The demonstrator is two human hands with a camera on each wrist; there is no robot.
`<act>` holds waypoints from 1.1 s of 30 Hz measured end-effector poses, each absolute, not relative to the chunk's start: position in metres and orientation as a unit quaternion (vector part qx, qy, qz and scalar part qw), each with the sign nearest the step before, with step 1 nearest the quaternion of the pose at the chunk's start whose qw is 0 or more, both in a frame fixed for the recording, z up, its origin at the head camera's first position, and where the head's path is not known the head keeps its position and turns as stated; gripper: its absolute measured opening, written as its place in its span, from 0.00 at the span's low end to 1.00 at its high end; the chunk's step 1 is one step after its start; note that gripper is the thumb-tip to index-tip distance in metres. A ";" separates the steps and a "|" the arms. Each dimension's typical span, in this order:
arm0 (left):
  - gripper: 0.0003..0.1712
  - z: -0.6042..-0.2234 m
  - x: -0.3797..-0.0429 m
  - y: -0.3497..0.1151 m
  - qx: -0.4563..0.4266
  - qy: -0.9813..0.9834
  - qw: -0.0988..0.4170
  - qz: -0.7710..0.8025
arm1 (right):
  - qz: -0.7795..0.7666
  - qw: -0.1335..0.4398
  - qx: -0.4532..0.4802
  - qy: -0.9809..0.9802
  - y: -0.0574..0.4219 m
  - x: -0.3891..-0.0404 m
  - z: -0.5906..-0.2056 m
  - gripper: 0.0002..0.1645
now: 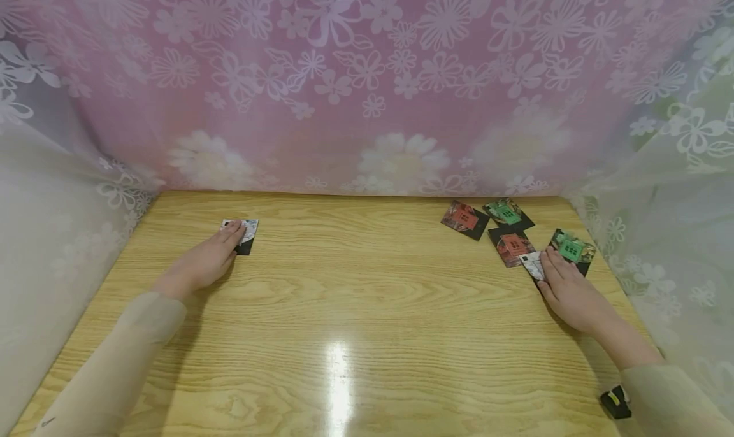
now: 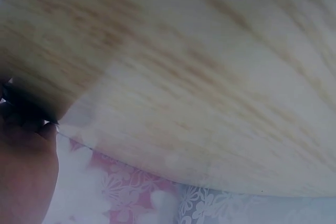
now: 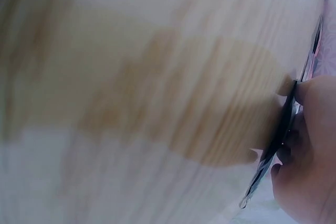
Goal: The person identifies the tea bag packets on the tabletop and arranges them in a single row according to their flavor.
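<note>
A floral curtain (image 1: 367, 86) spans the top and both sides of the head view, bordering the wood-grain table (image 1: 373, 297). At left, the left hand (image 1: 206, 262) rests straight, close-set fingers on a white-and-black packet (image 1: 250, 233). At right, the right hand (image 1: 576, 300) covers another white-and-black packet (image 1: 532, 266), fingers together; whether they pinch it I cannot tell. Only the right wrist view shows a dark edge against those fingers. Red-labelled packets (image 1: 463, 216) and green-labelled packets (image 1: 572, 248) lie around it, near the table's right edge. Wide wood grain separates the hands. A small black object (image 1: 616, 403) sits lower right.
</note>
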State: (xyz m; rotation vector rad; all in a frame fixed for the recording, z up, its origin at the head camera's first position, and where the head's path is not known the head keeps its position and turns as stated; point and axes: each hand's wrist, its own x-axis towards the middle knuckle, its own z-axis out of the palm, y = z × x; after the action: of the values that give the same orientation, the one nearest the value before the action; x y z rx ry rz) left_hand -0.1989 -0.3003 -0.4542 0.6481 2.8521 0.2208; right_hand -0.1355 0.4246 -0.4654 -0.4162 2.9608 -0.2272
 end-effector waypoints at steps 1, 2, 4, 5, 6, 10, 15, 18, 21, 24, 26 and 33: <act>0.35 -0.455 -0.199 -0.301 0.219 0.967 0.104 0.077 | -0.072 0.069 -0.140 0.985 0.425 -0.135 -0.466 0.41; 0.35 -0.456 -0.199 -0.301 0.218 0.967 0.104 0.078 | -0.069 0.066 -0.142 0.985 0.425 -0.135 -0.466 0.41; 0.35 -0.457 -0.198 -0.302 0.217 0.967 0.105 0.079 | -0.063 0.061 -0.145 0.985 0.425 -0.134 -0.466 0.41; 0.35 -0.457 -0.198 -0.302 0.217 0.967 0.104 0.079 | -0.062 0.060 -0.146 0.986 0.425 -0.134 -0.465 0.41; 0.35 -0.457 -0.198 -0.302 0.216 0.968 0.104 0.079 | -0.063 0.058 -0.145 0.986 0.424 -0.134 -0.465 0.41; 0.36 -0.456 -0.197 -0.301 0.213 0.968 0.104 0.077 | -0.067 0.039 -0.149 0.986 0.424 -0.132 -0.465 0.42; 0.36 -0.458 -0.197 -0.302 0.212 0.969 0.100 0.079 | -0.064 0.017 -0.162 0.985 0.422 -0.131 -0.463 0.41; 0.36 -0.457 -0.197 -0.302 0.212 0.969 0.101 0.083 | -0.066 0.026 -0.166 0.984 0.420 -0.130 -0.461 0.40; 0.36 -0.457 -0.196 -0.303 0.212 0.968 0.105 0.084 | -0.071 0.032 -0.169 0.983 0.418 -0.129 -0.461 0.40; 0.36 -0.456 -0.196 -0.302 0.210 0.968 0.108 0.086 | -0.071 0.024 -0.173 0.982 0.417 -0.125 -0.463 0.39; 0.36 -0.456 -0.196 -0.302 0.209 0.968 0.107 0.085 | -0.068 0.014 -0.176 0.982 0.416 -0.122 -0.464 0.38; 0.36 -0.455 -0.197 -0.300 0.209 0.968 0.107 0.088 | -0.060 -0.016 -0.189 0.980 0.411 -0.106 -0.468 0.37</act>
State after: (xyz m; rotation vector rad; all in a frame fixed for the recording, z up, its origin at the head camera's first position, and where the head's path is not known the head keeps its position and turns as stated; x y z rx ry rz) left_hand -0.1967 -0.3003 -0.4550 0.6163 2.8506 0.2584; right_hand -0.1057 0.4107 -0.4676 -0.6013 3.1100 -0.1896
